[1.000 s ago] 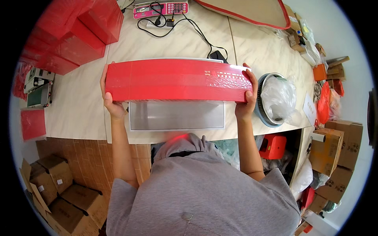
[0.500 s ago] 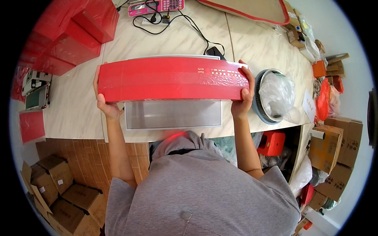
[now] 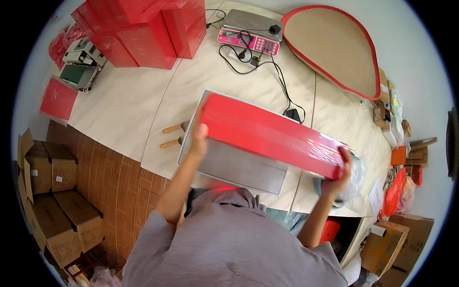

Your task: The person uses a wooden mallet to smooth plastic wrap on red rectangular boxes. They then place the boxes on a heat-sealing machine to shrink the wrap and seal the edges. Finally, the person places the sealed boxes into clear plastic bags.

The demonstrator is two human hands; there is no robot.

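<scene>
A long red box [image 3: 267,134] with a glossy, wrapped surface spans the space between my hands. My left hand [image 3: 198,136] grips its left end, thumb on the near side. At the other end my right hand [image 3: 343,170] is closed round the box's edge, slightly smeared by motion. Beneath the box lies a flat grey panel with a pale border [image 3: 234,162], partly covered by it. Two wooden-handled tools [image 3: 171,136] rest beside the panel's left edge, their heads partly hidden. A round basin [image 3: 354,191] holding clear plastic sits just behind my right hand.
Red wrapped boxes [image 3: 143,36] are stacked at the far left. A pink scale [image 3: 248,40] with black cables stands at the back, next to a red-rimmed beige tray [image 3: 330,48]. Open cartons [image 3: 62,201] stand on the floor at left; more cartons [image 3: 385,246] are at right.
The view has turned. The red box has gone from level to slanting, its right end nearer me, still between both hands. The wooden-handled tools have come into sight.
</scene>
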